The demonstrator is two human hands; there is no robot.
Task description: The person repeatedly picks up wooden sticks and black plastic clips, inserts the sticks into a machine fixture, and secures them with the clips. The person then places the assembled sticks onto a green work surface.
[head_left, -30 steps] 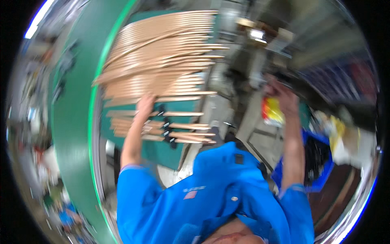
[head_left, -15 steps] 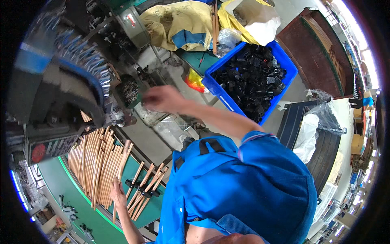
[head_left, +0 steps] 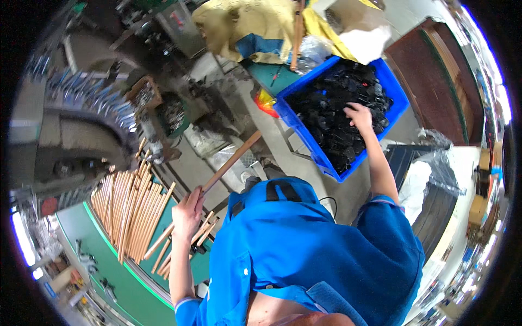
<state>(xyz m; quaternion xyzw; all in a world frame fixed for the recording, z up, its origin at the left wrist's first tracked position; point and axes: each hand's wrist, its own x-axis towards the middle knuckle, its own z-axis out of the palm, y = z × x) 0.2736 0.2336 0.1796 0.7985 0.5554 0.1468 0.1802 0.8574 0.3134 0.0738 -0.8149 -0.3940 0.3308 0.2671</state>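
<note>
My left hand (head_left: 187,213) grips a long wooden stick (head_left: 228,163) that slants up to the right, away from the pile of wooden sticks (head_left: 128,209) lying on the green table (head_left: 103,239). My right hand (head_left: 359,115) reaches into a blue plastic crate (head_left: 396,98) filled with small black parts (head_left: 331,114), with its fingers down among them. Whether it holds one of them is hidden. Both sleeves are blue.
A grey machine (head_left: 81,141) stands at the left beside the stick pile. Yellow cloth (head_left: 244,24) and a white bag (head_left: 364,43) lie beyond the crate. A dark brown cabinet (head_left: 435,76) is at the right, with clear plastic bags (head_left: 435,174) below it.
The view has swung right. My right hand moved from the machine area into the blue crate. My left hand has lifted a stick off the pile.
</note>
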